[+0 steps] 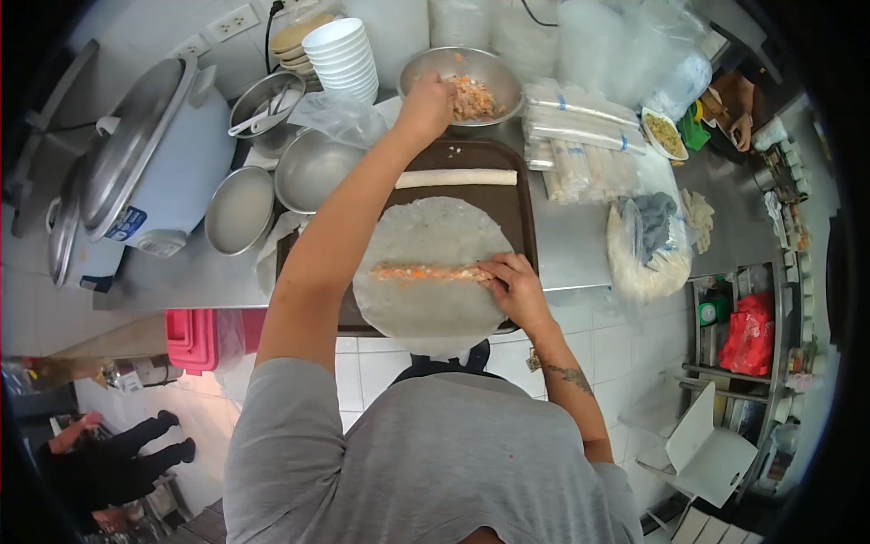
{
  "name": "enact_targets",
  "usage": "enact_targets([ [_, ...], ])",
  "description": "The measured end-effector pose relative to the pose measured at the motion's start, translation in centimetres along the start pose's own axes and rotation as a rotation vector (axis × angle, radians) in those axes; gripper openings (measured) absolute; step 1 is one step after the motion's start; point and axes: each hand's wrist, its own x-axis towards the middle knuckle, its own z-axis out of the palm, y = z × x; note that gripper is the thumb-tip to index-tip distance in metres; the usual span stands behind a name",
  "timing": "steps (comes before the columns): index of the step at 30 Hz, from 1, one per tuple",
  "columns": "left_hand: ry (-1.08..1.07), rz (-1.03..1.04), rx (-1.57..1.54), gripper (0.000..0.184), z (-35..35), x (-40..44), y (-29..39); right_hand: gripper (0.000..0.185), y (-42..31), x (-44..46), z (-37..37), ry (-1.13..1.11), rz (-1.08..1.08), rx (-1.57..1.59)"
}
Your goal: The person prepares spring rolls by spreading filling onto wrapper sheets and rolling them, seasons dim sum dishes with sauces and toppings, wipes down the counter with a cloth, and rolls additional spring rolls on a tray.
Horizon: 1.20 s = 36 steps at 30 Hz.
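A round, translucent rice paper sheet (426,317) lies on the brown tray (435,160). A long strip of orange-and-white minced filling (421,272) crosses it. At the strip's right end, my right hand (518,288) has its fingers and thumb closed round the filling. My left hand (430,104) reaches over the left side of a metal bowl (421,63). Its fingers are curled, and what they hold is hidden. Inside that bowl sits more chopped filling (476,98). Behind the sheet, a finished-looking white roll (458,179) lies along the tray.
Left are a large rice cooker (149,154), metal bowls (240,210) and stacked white tubs (343,54). Bagged white rolls (580,127) are piled right of the tray, near a filled plastic bag (648,245). Other people stand at far right and lower left.
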Motion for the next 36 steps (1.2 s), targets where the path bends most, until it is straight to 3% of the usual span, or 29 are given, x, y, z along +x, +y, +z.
enact_targets([
  [3, -0.074, 0.021, -0.077, 0.009, -3.4, -3.3, 1.1, 0.047, -2.5, 0.7, -1.4, 0.018, 0.030, -0.007],
  [5, -0.290, -0.094, -0.239, 0.008, -7.1, -7.0, 3.3, 0.044, -2.7, 1.3, -0.8, 0.015, -0.022, -0.035],
  [7, -0.450, 0.051, -0.194, 0.005, -9.4, -11.7, 3.8, 0.036, -2.5, 1.8, 0.5, 0.026, -0.062, -0.010],
  [9, -0.585, 0.011, -0.293, 0.006, -10.4, -16.2, 3.3, 0.032, -3.2, 2.9, 1.5, 0.012, -0.119, -0.009],
  [12, -0.582, -0.118, -0.327, 0.009, -11.3, -20.7, 3.5, 0.027, -5.0, 4.7, 3.3, 0.059, -0.205, 0.012],
  [21, -0.417, -0.184, -0.287, 0.014, -10.1, -24.7, 3.1, 0.026, -5.6, 5.5, 6.5, 0.039, -0.205, 0.005],
  [24, -0.291, -0.094, -0.205, 0.019, -10.4, -24.3, 3.6, 0.034, -6.7, 5.6, 6.0, 0.064, -0.233, -0.045],
  [26, -0.396, -0.087, -0.245, 0.024, -9.5, -25.0, 2.9, 0.042, -6.7, 6.0, 6.5, 0.029, -0.314, -0.034],
  [29, -0.478, -0.096, -0.250, 0.029, -9.0, -25.1, 2.2, 0.044, -5.3, 5.7, 7.9, -0.145, -0.254, -0.017],
  [30, -0.494, -0.106, -0.245, 0.030, -9.0, -25.2, 2.1, 0.040, -5.7, 5.6, 7.5, -0.100, -0.227, 0.000],
  [32, -0.456, -0.096, -0.254, 0.029, -9.3, -25.2, 2.2, 0.033, -7.0, 5.4, 6.2, -0.015, -0.177, 0.032],
  [36, -0.351, -0.079, -0.107, 0.036, -9.4, -25.4, 3.7, 0.038, -5.1, 4.6, 5.2, -0.076, -0.214, 0.013],
])
